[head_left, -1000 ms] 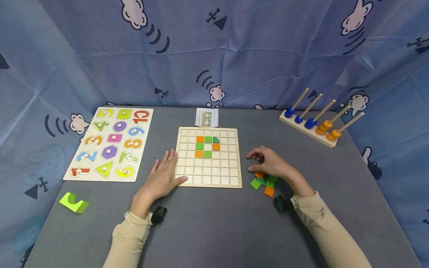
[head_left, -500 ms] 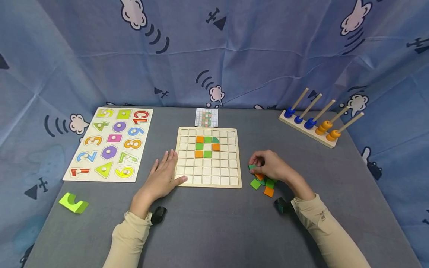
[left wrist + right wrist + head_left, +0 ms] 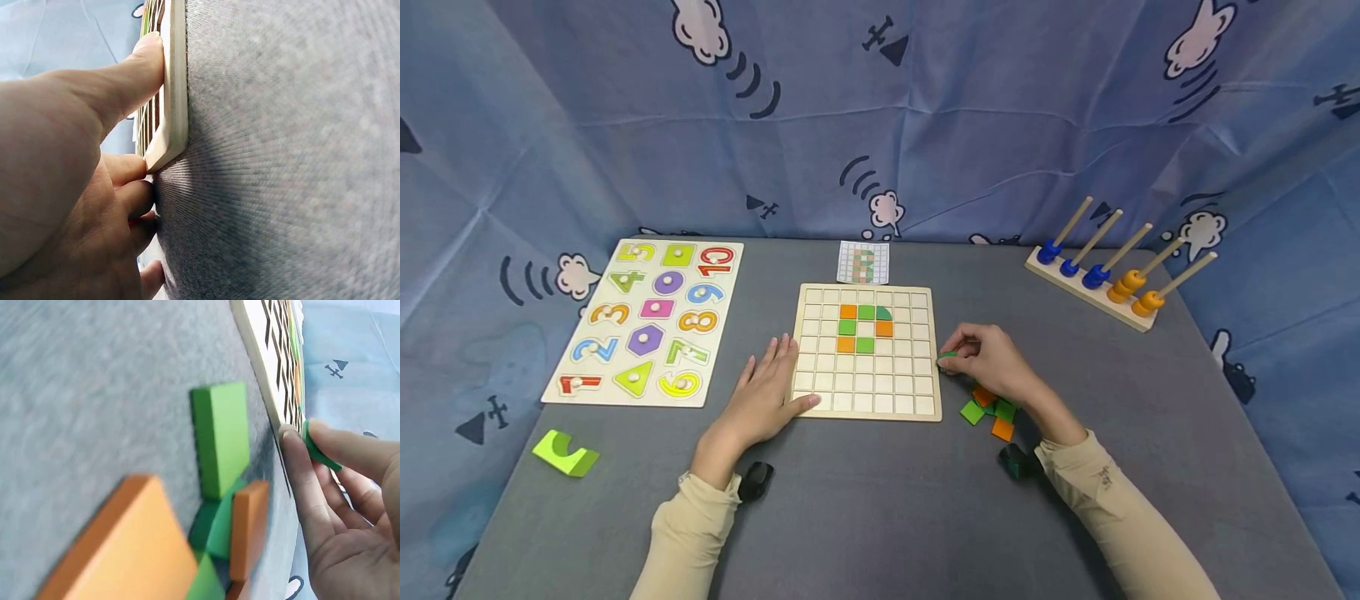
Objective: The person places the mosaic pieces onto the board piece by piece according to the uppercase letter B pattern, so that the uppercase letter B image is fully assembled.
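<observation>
My right hand [image 3: 992, 362] has lifted a pinched green tile [image 3: 947, 357] from the pile to the grid board [image 3: 867, 404], which my flat left hand [image 3: 763, 400] steadies.

Number puzzle [image 3: 647, 321] far left; lime block [image 3: 565, 453] near it; peg rack [image 3: 1116, 267] far right.

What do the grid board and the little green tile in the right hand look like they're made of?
Grid board: seemingly pale unfinished wood, matte, with a light rim in the left wrist view. Green tile: probably painted wood or plastic; flat even colour, so unclear.
</observation>
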Motion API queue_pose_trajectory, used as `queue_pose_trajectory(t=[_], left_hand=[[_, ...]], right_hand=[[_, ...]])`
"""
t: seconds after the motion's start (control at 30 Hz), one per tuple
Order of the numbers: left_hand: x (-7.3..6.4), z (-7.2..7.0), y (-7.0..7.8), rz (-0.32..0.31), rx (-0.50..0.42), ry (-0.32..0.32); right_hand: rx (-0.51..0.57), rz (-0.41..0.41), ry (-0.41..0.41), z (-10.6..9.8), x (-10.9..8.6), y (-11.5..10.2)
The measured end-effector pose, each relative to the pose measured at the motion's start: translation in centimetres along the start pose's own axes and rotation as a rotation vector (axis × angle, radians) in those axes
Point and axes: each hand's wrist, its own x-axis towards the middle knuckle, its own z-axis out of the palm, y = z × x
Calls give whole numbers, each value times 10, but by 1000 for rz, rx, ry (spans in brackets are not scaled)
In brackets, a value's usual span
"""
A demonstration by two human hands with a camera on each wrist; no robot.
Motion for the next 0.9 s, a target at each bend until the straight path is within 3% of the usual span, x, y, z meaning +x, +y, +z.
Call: queue_pose_trajectory(t=[0.2,0.5,0.7,0.9], left_hand=[[0,-1,1,0,-3,3],[0,-1,0,-5,-3,0],[0,-2,1,-2,-11,6],[0,-2,2,-12,-5,-2]], right_hand=[[-75,-64,24,8,7,-8],[54,-81,56,26,19,-18],[-8,-127,107,40,26,-28],[17,-29,173,53,35,-35]])
